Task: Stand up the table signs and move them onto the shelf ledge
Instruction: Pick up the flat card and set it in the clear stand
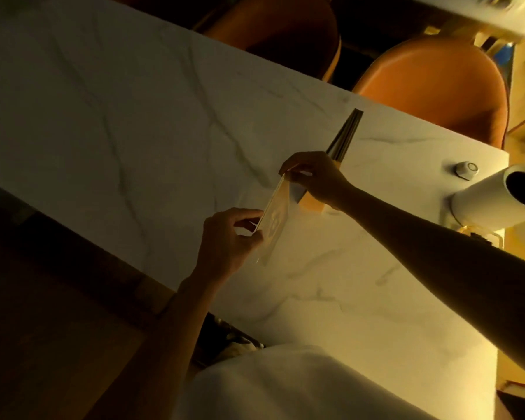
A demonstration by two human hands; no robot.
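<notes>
A clear acrylic table sign with a pale printed card stands tilted on the white marble table, held at both ends. My left hand pinches its near lower edge. My right hand grips its far top corner. Just behind my right hand stands a second sign, a dark panel set in a pale wooden block. No shelf ledge shows in this dim view.
Two orange chairs stand along the table's far side. A white lamp shade and a small white round device sit at the table's right end. Dark wooden floor lies to my left.
</notes>
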